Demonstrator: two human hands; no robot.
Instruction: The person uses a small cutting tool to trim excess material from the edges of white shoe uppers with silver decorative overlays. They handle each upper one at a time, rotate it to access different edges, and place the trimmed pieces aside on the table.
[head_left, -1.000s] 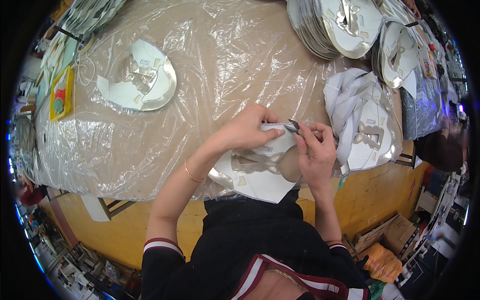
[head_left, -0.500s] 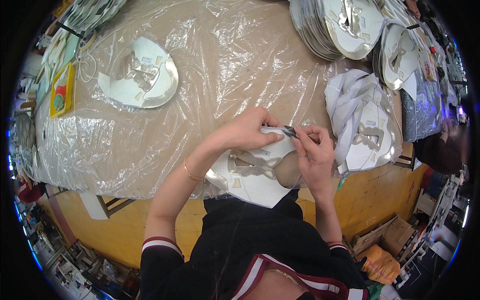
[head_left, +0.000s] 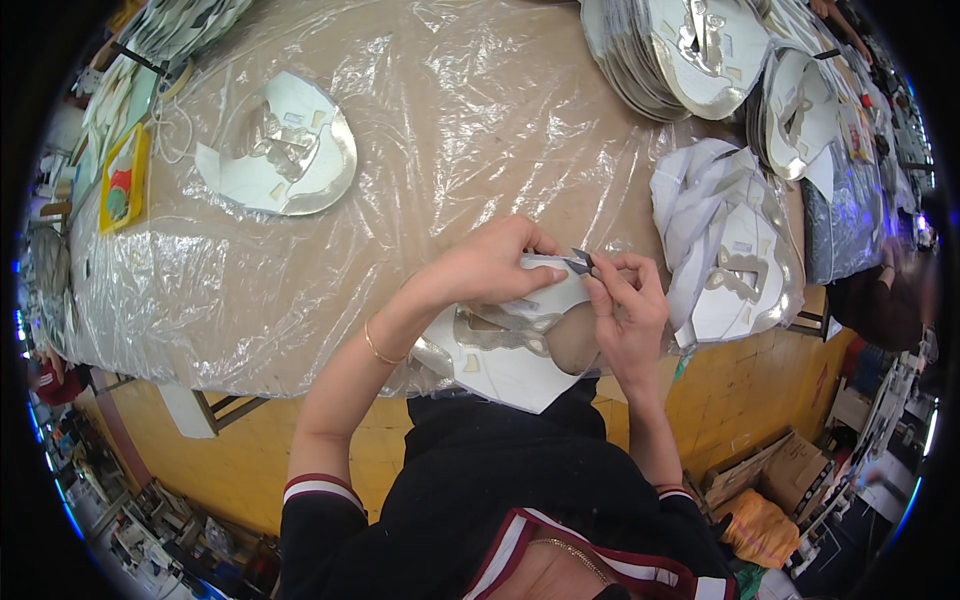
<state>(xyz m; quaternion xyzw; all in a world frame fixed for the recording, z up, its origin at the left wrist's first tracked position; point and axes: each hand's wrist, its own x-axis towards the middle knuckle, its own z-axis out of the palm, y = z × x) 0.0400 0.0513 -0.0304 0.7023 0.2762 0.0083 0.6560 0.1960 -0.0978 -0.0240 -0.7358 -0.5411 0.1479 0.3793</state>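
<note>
A white and silver shoe upper (head_left: 505, 368) with a cut-out pattern is held at the table's near edge. My left hand (head_left: 500, 265) pinches its far edge between thumb and fingers. In my closed right hand (head_left: 632, 310) is a small pair of dark thread snips (head_left: 579, 264). Their two blades stand apart at the upper's far right edge, close to my left fingertips. Most of the snips' body is hidden by my right fingers.
Plastic sheeting covers the table (head_left: 420, 130). One flat shoe upper (head_left: 325, 165) lies at the left, near a yellow tray (head_left: 142, 180). At the right lie more uppers (head_left: 765, 290), with a tall stack (head_left: 625, 70) behind. Cardboard boxes (head_left: 790, 470) sit on the floor.
The snips' blades have spread apart and show more clearly. The upper in my hands has shifted very slightly. Both hands stay in nearly the same place.
</note>
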